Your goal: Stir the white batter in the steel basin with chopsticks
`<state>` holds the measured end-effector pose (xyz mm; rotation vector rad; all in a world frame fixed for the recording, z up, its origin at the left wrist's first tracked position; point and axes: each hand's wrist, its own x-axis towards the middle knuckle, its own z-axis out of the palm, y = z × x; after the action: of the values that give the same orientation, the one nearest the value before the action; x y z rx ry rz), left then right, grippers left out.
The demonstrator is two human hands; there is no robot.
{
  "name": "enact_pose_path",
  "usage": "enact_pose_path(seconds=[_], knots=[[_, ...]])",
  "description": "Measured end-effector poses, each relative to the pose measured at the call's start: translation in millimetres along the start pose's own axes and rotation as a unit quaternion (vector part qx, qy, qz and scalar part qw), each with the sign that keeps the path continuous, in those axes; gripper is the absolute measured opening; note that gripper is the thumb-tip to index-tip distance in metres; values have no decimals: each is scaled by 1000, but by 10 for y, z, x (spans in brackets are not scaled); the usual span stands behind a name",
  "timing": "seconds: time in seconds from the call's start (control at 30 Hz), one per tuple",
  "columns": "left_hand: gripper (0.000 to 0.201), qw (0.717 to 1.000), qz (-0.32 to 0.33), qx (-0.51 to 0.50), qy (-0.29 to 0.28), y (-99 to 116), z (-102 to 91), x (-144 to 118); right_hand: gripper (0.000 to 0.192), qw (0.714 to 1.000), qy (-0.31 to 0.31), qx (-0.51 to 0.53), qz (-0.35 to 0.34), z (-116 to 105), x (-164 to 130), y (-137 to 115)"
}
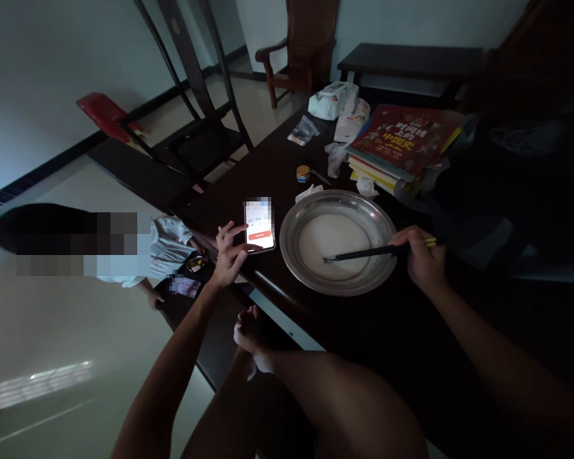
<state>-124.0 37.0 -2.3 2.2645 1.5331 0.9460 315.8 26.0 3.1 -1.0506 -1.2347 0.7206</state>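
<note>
A wide metal basin (294, 255) stands on the dark table with a milky white liquid (335, 239) in it. My right hand (423, 258) is closed around black chopsticks (363, 253) with yellowish ends. Their tips reach over the basin and meet the white liquid near its middle. To the left of the basin lies a lit phone (259, 224), showing a timer-like number and a red button. My left hand (230, 255) is over the phone's left and lower edge, fingers spread, with the thumb and a finger at the screen.
Behind the basin are a stack of books (402, 143), crumpled tissue (366, 187), a small gold-lidded jar (303, 173) and plastic bags (332, 101). A person (167, 245) is at the left by a dark bench. My bent leg (335, 382) is below the table edge.
</note>
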Motion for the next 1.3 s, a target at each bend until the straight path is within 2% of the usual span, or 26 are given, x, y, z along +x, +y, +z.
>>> enact_pose_path(seconds=[0.17, 0.33, 0.43, 0.57, 0.7, 0.8, 0.93, 1.03, 1.1, 1.17, 1.23, 1.3], knots=[[78, 993, -53, 78, 74, -69, 63, 43, 41, 999, 34, -8, -19, 5, 3, 15], [72, 990, -56, 78, 105, -141, 112, 151, 39, 999, 11, -25, -39, -6, 13, 25], [73, 989, -66, 80, 104, -172, 140, 226, 39, 999, 25, -17, -38, -22, 22, 18], [75, 988, -87, 85, 94, -185, 169, 309, 39, 999, 2, -18, -31, -23, 21, 3], [75, 989, -94, 82, 85, -202, 182, 364, 40, 999, 19, -21, -30, -22, 17, -2], [77, 988, -105, 65, 88, -177, 176, 387, 41, 1000, 7, -10, -17, -23, 16, 5], [76, 980, -109, -4, 168, 82, 180, 336, 41, 1000, 17, -7, -21, -16, 17, 14], [64, 955, -116, -179, 207, 459, 261, 202, 42, 1000, 15, 2, -13, -4, 19, 12], [56, 921, -144, -310, 189, 725, 362, 95, 42, 1000, 1, -2, -7, 2, 20, 7], [52, 888, -185, -391, 157, 942, 476, 14, 42, 1000, 10, -7, -11, 1, 23, 2], [54, 862, -217, -443, 117, 1086, 577, -21, 42, 1000, 27, 0, -14, -9, 25, -4], [56, 858, -235, -449, 86, 1161, 646, -8, 42, 1000, 24, 15, -10, -21, 25, -9]])
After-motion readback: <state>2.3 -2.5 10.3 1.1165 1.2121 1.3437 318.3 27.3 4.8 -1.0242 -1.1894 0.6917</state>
